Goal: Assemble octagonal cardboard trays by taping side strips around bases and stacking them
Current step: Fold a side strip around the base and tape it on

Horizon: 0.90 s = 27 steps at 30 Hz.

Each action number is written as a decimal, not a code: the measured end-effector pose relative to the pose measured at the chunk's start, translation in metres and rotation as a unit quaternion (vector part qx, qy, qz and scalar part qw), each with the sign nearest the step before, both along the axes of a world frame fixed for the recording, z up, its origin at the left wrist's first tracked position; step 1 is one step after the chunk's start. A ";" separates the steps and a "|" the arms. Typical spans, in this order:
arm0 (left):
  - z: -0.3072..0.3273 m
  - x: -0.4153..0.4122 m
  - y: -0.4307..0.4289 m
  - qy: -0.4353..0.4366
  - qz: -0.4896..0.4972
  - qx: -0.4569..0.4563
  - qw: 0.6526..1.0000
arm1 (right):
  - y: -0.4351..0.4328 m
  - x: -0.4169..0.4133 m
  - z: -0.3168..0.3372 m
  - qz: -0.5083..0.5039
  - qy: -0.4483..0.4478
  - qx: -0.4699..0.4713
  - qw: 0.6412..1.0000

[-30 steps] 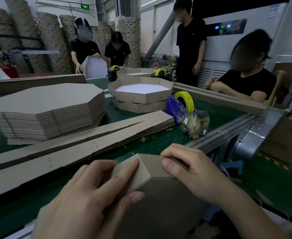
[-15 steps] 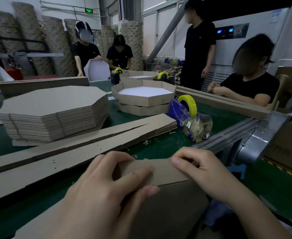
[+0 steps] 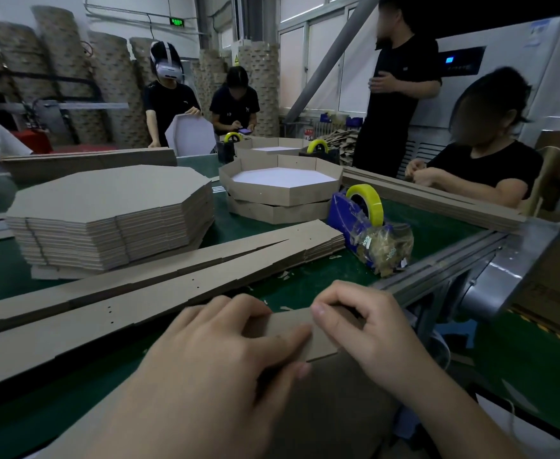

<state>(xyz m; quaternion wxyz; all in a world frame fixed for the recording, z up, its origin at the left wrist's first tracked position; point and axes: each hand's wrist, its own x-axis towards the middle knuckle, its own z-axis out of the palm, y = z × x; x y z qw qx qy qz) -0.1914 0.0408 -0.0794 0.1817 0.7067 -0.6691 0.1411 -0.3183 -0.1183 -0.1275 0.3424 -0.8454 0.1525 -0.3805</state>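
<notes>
A brown cardboard tray (image 3: 331, 402) stands tilted against me at the table's near edge, its outer base facing up. Its folded side strip (image 3: 291, 329) runs along the top. My left hand (image 3: 212, 362) presses on the strip from the left, thumb under its lower edge. My right hand (image 3: 368, 326) pinches the strip's right end with curled fingers. Both hands touch on the strip. A blue tape dispenser (image 3: 364, 223) with a yellow roll sits beyond my right hand. Two finished trays (image 3: 281, 193) are stacked further back.
A tall stack of octagonal bases (image 3: 113, 220) sits at the left on the green table (image 3: 354, 270). Long side strips (image 3: 159, 286) lie across the middle. A metal rail (image 3: 454, 260) edges the table at right. Several people work around it.
The tray's top edge has dropped lower and flatter. My hands have slid together along the strip, and my view has tilted slightly upward.
</notes>
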 end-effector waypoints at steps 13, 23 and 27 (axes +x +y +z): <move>-0.009 0.001 -0.008 -0.007 0.004 -0.047 0.999 | -0.008 0.000 0.002 0.060 0.044 0.065 0.995; -0.013 0.012 -0.012 0.002 -0.001 -0.055 0.998 | -0.107 -0.012 0.018 -0.217 -0.049 0.154 0.963; -0.011 0.011 -0.014 0.002 -0.004 -0.050 0.999 | -0.192 -0.019 0.026 -0.384 0.031 0.135 0.913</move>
